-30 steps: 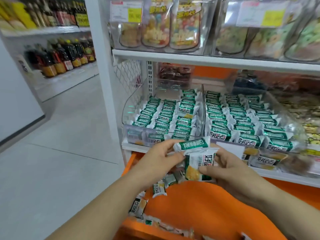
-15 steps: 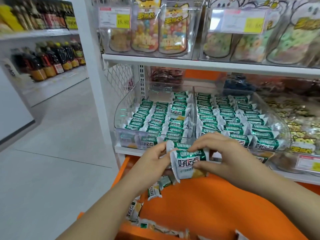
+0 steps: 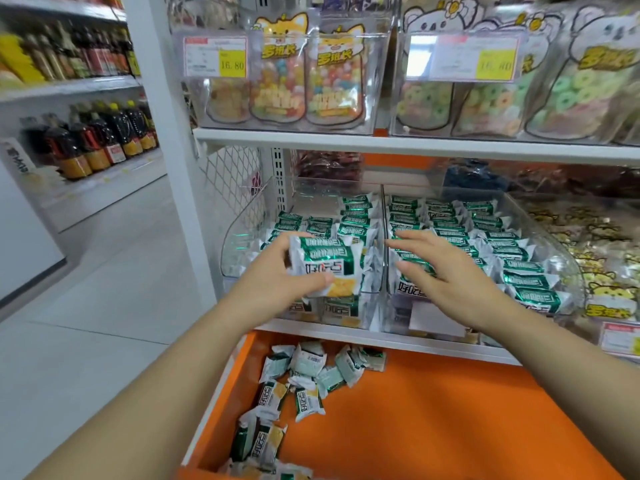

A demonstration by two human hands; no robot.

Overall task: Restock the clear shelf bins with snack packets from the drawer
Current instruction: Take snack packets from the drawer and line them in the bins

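My left hand (image 3: 277,282) grips a small stack of green-and-white snack packets (image 3: 327,268) in front of the left clear shelf bin (image 3: 242,244), which holds rows of the same packets. My right hand (image 3: 446,275) hovers with straight spread fingers over the front of the right clear bin (image 3: 554,237), also lined with packets, and holds nothing. Below the shelf the orange drawer (image 3: 433,417) stands pulled out, with several loose packets (image 3: 304,375) heaped in its left corner.
A white shelf board (image 3: 415,147) runs just above the bins and carries clear bins of cartoon candy pouches (image 3: 304,81). A bin of yellow-printed packets (image 3: 595,244) sits to the right. Bottles (image 3: 90,143) line shelves across the grey floor aisle at left.
Both hands rose from above the drawer to the bins. My right hand let go of the packets and opened over the right bin; my left hand keeps the stack at the left bin.
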